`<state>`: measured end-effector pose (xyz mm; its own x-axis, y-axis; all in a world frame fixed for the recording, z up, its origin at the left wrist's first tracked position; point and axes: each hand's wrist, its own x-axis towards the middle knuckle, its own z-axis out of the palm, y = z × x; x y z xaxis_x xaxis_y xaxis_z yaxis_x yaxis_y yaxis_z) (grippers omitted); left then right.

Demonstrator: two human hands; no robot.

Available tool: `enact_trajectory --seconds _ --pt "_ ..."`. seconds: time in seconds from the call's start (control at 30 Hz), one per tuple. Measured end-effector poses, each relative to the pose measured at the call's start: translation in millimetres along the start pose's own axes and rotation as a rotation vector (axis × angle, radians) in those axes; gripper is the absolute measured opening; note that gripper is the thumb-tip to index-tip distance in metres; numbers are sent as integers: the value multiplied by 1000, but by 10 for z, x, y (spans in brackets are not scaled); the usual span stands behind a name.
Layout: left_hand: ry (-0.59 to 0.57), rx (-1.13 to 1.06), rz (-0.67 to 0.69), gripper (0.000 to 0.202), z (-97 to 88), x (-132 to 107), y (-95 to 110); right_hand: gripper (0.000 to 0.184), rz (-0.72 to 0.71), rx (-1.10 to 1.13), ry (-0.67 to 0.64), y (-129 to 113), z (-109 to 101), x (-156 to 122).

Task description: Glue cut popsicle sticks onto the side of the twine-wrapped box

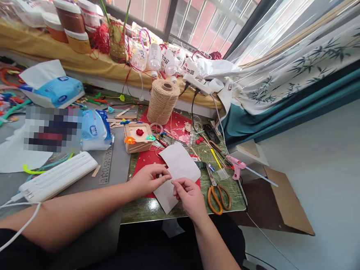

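Left hand (150,178): reaches in over the table (142,212), thumb and fingers drawn close at the tips; whether they grip anything, I cannot tell.
Right hand (189,195): just beside the left, thumb and index finger pinched; a tiny pale speck shows at the tips, too small to name, so I cannot tell if it is held.
Paper (184,164): white, beneath both hands, partly covered by them, lying over a red sheet (143,161).
Box (136,147): wooden, beyond the left hand, with a red flower (139,132) on top, an orange flower (129,140) and a turquoise flower (150,138) at its near corners.
Twine (162,103): a large upright spool behind the box.
Scissors (220,198): right of the right hand, orange handles toward the near edge.
Glue gun (236,165): pink, beyond the scissors, a pale stick jutting from its back.
Stencil (106,165): clear, flat, left of the box, near a packet of wipes (95,131).
Sill (17,33): jars (69,18) at the left, plastic bottles (155,57) nearer the middle.
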<state>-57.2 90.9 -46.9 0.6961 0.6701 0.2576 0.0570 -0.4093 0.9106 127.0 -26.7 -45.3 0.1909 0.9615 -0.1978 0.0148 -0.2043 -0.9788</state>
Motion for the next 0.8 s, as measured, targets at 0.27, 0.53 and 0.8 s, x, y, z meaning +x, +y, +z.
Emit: enact_trajectory --seconds 0.27,0.53,0.8 --pt "-14 325 132 19 -99 43 -108 19 -157 -520 79 86 -232 129" --pt "-284 698 158 49 31 5 -208 21 -568 -1120 -172 145 -19 263" --pt "-304 833 179 36 78 -6 -168 21 -517 -1244 -321 184 -63 260"
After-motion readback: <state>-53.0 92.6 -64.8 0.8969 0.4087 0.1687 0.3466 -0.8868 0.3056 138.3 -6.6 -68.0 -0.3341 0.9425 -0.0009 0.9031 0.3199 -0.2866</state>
